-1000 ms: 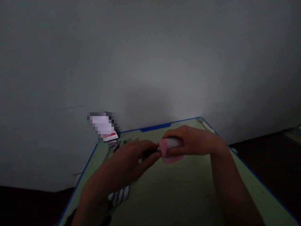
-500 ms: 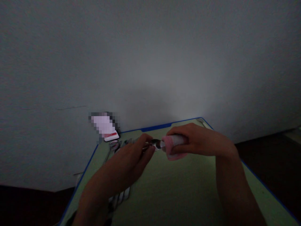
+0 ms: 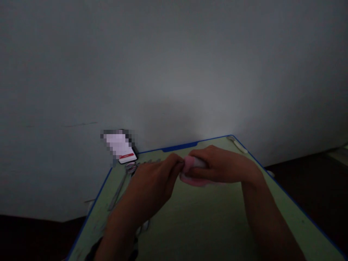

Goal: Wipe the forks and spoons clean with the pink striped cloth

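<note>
Over the table, my left hand [image 3: 159,177] pinches a metal spoon, of which only a tiny bit shows at the fingertips. A pink and white cloth [image 3: 195,181] covers the rest of it. My right hand [image 3: 217,165] is closed around this cloth, and the fold of it touches my left fingertips. Below the cloth a loose edge hangs over the green tabletop. Past my left wrist lie several pieces of metal cutlery [image 3: 145,225], partly hidden by my forearm.
The green table [image 3: 203,224] has a blue rim and stands against a grey wall. A phone [image 3: 127,157] leans at the back left corner, with a long-handled metal utensil [image 3: 118,192] near it. At the back right corner lies a fork with a pale handle [image 3: 239,145].
My right hand has moved left with the cloth, up to my left fingertips. The spoon's shiny metal, visible before between the hands, is now covered.
</note>
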`<state>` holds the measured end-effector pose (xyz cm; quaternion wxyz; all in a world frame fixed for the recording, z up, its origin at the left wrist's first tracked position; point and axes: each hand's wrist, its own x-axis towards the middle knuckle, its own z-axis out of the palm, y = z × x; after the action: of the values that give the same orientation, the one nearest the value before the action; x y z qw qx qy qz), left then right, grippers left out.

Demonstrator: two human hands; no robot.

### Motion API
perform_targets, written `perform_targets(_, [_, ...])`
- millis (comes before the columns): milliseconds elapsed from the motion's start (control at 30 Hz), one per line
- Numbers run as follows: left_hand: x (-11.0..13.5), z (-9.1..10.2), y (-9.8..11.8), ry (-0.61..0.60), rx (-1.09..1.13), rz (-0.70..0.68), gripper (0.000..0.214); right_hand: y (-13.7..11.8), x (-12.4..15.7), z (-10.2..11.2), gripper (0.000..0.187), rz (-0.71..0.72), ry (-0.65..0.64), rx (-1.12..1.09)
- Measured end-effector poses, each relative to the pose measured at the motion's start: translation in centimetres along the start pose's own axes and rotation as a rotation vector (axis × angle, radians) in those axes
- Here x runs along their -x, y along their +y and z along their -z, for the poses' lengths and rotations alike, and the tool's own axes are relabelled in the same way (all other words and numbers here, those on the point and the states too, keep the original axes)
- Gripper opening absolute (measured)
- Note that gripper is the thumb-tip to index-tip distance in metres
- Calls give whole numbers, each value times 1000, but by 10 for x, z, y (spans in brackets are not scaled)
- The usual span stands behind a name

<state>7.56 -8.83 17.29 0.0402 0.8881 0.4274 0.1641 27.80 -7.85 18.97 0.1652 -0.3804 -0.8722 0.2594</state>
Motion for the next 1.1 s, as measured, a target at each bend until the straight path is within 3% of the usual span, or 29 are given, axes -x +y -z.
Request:
perform_targets(167, [1, 4, -2, 102, 49, -22, 19, -1, -3, -4, 21, 30, -11, -13])
perform_targets(400, [2, 6, -5, -60, -22, -26, 32, -2, -4, -7, 16, 21, -13, 49])
perform_targets(567, [3, 7, 0, -114, 71, -57, 32, -2, -2, -5, 16, 43, -32, 11])
perform_targets(800, [6, 10, 21, 4, 207, -100, 33, -4, 3, 2, 25, 108, -125, -83])
perform_targets(933, [0, 5, 16, 115, 140, -108, 32, -6, 1, -1, 26, 95, -38, -39])
perform_targets(1100, [-3, 5, 5, 57, 17, -60, 33, -3, -1, -2, 25, 74, -23, 50])
